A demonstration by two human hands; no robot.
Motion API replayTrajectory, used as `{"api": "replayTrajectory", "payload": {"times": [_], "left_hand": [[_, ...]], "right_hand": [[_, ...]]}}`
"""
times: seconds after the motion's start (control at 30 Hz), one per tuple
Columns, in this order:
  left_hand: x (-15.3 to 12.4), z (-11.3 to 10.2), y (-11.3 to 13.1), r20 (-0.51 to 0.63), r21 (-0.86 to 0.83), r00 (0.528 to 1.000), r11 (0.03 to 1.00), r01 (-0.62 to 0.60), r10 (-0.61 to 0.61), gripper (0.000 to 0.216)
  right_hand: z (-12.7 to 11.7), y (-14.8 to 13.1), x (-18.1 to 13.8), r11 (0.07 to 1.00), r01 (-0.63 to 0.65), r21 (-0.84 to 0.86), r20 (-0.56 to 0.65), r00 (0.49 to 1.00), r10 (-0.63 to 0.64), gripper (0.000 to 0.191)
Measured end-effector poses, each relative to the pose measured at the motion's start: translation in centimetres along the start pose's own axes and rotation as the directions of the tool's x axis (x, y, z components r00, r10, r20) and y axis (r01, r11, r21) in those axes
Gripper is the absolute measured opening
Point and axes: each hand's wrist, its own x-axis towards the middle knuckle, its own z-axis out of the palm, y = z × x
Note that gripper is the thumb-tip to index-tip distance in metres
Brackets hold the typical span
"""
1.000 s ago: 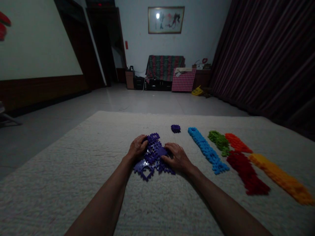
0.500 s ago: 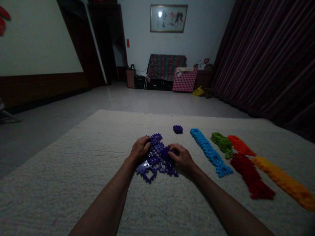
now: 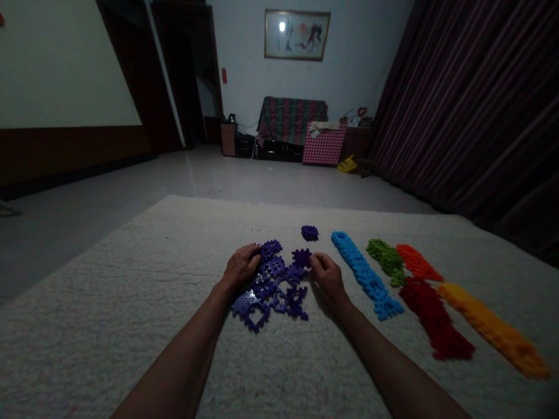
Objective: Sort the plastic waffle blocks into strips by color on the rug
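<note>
A loose heap of purple interlocking toy tiles [image 3: 276, 266] lies on the pale quilted mat, the tiles flat and overlapping, some with window or frame cut-outs. My left hand [image 3: 239, 269] lies curled over the heap's left edge, its fingertips partly hidden among the tiles; what they hold, if anything, cannot be made out. Between thumb and fingers, my right hand [image 3: 331, 280] pinches a solid purple tile [image 3: 301, 258] with toothed edges, raised at the heap's right side. Just beyond the heap sits a small purple tile stack [image 3: 310, 233], apart from both hands.
To the right lie rows of similar tiles: blue [image 3: 364, 270], green [image 3: 386, 256], orange-red [image 3: 418, 262], dark red [image 3: 435, 320] and yellow [image 3: 493, 327]. The mat [image 3: 109, 302] ends before a tiled floor. A cloth-covered cabinet [image 3: 292, 119] stands by the far wall, a dark curtain at right.
My right hand has lifted the solid purple tile off the heap's right side, uncovering tiles beneath. My left hand stays at the heap's left edge. The view has shifted slightly.
</note>
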Motion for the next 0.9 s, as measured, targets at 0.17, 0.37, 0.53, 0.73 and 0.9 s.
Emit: {"api": "replayTrajectory", "payload": {"times": [0.17, 0.37, 0.53, 0.73, 0.9], "left_hand": [[0.1, 0.1, 0.3, 0.008, 0.016, 1.0, 1.0, 0.009, -0.009, 0.035], [-0.2, 0.3, -0.1, -0.007, 0.039, 1.0, 0.999, -0.005, 0.005, 0.036], [0.0, 0.3, -0.3, -0.023, 0.067, 0.999, 0.997, 0.027, -0.025, 0.035], [0.0, 0.1, 0.4, -0.049, 0.087, 0.989, 0.986, 0.144, -0.14, 0.043], [0.1, -0.2, 1.0, -0.025, 0.086, 0.984, 0.98, 0.179, -0.178, 0.045]], "right_hand": [[-1.2, 1.3, 1.0, 0.983, 0.033, -0.18, -0.142, 0.988, -0.059, 0.034], [-1.7, 3.1, 1.5, 0.883, 0.099, -0.459, -0.112, 0.979, -0.168, 0.036], [-1.0, 3.6, 1.0, 0.819, 0.174, -0.547, -0.057, 0.968, -0.244, 0.043], [-0.5, 2.7, 0.3, 0.735, 0.239, -0.635, 0.057, 0.963, -0.264, 0.039], [-0.3, 2.1, 0.0, 0.705, 0.223, -0.673, 0.074, 0.969, -0.236, 0.037]]}}
